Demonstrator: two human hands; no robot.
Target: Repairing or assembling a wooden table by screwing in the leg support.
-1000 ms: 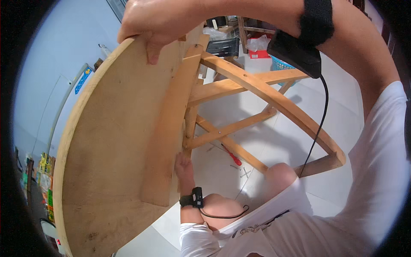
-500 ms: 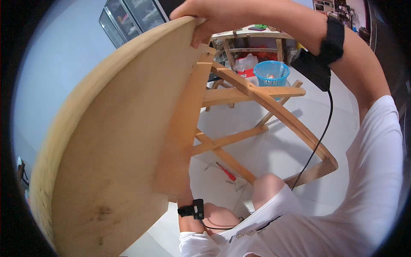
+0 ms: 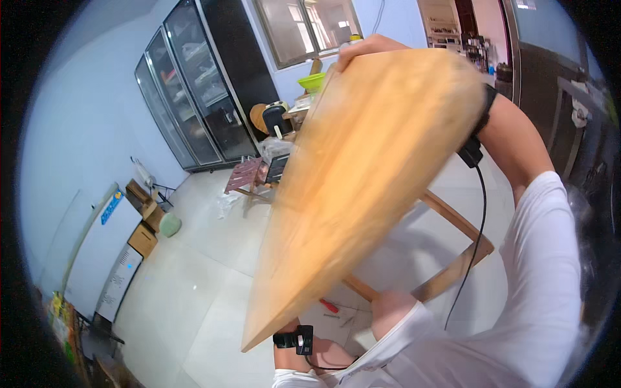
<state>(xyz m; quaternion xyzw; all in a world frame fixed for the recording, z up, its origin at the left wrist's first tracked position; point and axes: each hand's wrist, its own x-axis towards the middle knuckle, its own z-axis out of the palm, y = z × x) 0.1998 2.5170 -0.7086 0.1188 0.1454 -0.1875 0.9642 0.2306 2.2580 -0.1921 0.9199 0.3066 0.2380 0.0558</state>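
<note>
A large wooden tabletop board (image 3: pixel 369 174) with a curved edge stands tilted up in front of me, its smooth grained face toward me and slightly blurred. My right hand (image 3: pixel 370 49) grips its upper edge, the arm reaching around the right side. My left forearm comes up to the board's lower edge; the left hand itself is hidden behind the board. Partly covered by the board, a wooden leg frame (image 3: pixel 453 275) stands on the floor at the right. A red-handled screwdriver (image 3: pixel 329 306) lies on the floor close to my knees, beside some small thin pieces.
A glass-door cabinet (image 3: pixel 200 84) stands at the back left wall. A small folding stool (image 3: pixel 246 174) and a green bowl (image 3: pixel 312 82) on a bench are behind the board. At the left are a whiteboard (image 3: pixel 97 242) and a round green object (image 3: pixel 170 224). A black cable (image 3: pixel 475 249) hangs from my right arm.
The board has swung to the right and turned, so its smooth face shows instead of its rough underside. My right hand has moved right with it, and my view has lifted toward the room.
</note>
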